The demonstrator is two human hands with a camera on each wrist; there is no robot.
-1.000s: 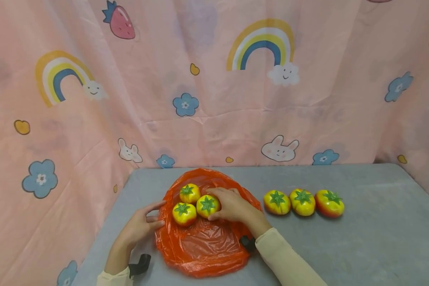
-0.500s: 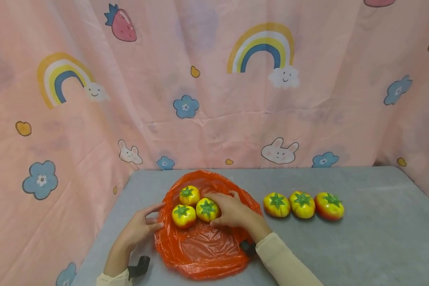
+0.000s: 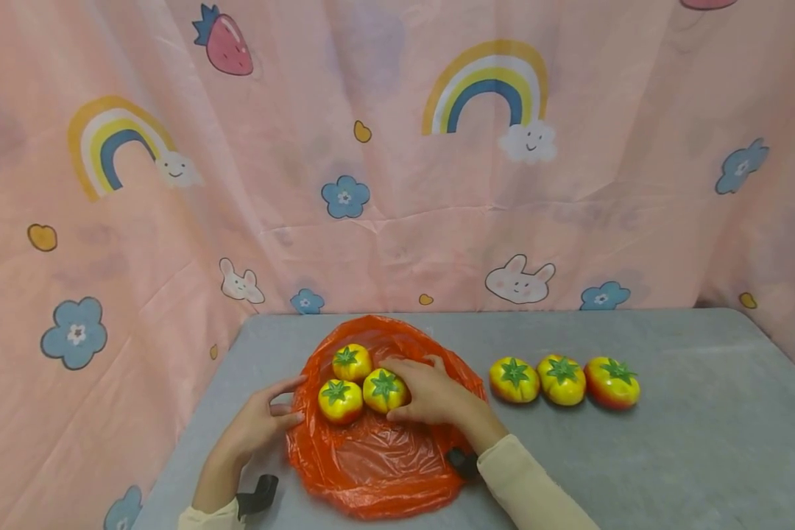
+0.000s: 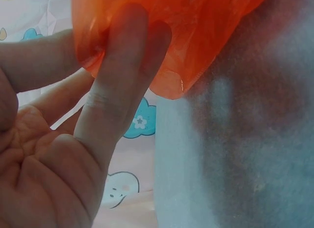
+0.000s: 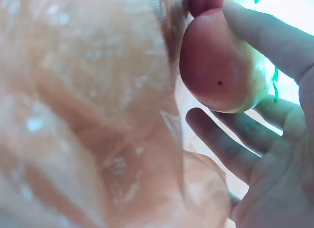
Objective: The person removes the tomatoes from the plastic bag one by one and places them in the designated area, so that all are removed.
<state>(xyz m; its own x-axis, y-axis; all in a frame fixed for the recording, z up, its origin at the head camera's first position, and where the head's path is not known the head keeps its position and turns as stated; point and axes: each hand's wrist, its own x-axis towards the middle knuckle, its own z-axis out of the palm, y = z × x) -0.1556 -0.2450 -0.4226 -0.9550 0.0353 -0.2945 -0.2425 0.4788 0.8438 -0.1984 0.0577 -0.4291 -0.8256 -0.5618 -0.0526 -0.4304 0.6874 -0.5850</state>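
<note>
An open orange plastic bag (image 3: 384, 460) lies spread on the table with three yellow-red tomatoes in it, probably artificial. My right hand (image 3: 430, 390) holds the right-hand tomato (image 3: 383, 389) between thumb and fingers; in the right wrist view its reddish underside (image 5: 216, 66) shows between them. Beside it in the bag sit the front-left tomato (image 3: 340, 402) and the rear tomato (image 3: 352, 361). At the bag's left rim, my left hand (image 3: 257, 423) pinches the film. The left wrist view shows its fingertips (image 4: 130, 27) through the orange plastic.
Three more tomatoes stand in a row right of the bag: the left one (image 3: 514, 380), the middle one (image 3: 562, 380) and the right one (image 3: 612, 383). The grey table (image 3: 695, 442) ends at a pink patterned curtain (image 3: 397, 250). Black wrist mounts (image 3: 258, 495) sit by the sleeves.
Both hands, the bag and the tomatoes stay almost where they were. Only the head view shifts slightly.
</note>
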